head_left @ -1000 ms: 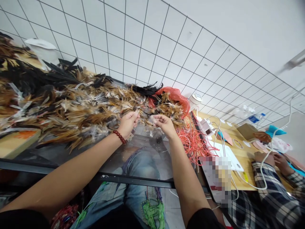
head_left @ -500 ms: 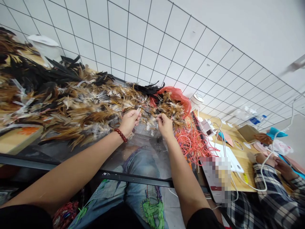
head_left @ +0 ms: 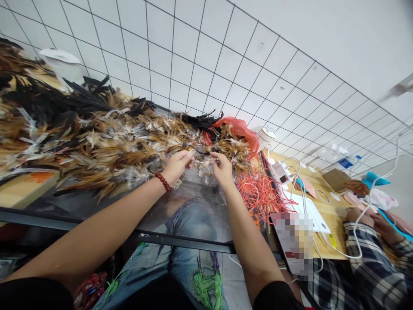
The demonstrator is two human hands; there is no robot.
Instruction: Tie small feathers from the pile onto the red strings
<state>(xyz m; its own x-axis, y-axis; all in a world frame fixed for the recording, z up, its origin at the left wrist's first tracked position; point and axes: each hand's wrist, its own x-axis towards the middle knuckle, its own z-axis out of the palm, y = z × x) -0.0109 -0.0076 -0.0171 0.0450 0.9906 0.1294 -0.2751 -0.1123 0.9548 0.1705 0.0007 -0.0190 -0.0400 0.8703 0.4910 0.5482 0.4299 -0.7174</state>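
Observation:
Over the glass-like tabletop (head_left: 155, 206), my left hand (head_left: 179, 165) is closed in a pinch on a feather (head_left: 177, 185), whose pale tuft shows below the palm; the fingertips hide the rest. A red bead bracelet circles that wrist. Just to the right, my right hand (head_left: 222, 168) has its thumb and forefinger a little apart, with nothing clearly visible between them. Small pale feathers (head_left: 202, 165) lie between the two hands. A long pile of brown and white feathers (head_left: 122, 146) spreads behind and to the left of my hands.
Black feathers (head_left: 48, 99) lie at the back left near a white container (head_left: 61, 64). A red plastic bag (head_left: 243, 131) and tangled red strands (head_left: 261, 189) are at right. Beyond are a phone (head_left: 287, 245), white cables and a person's plaid sleeves (head_left: 368, 245). A wire grid (head_left: 200, 56) stands behind.
My right hand's thumb and forefinger have parted from a pinch. My left hand has shifted very slightly, still pinching. The feather piles stay in place.

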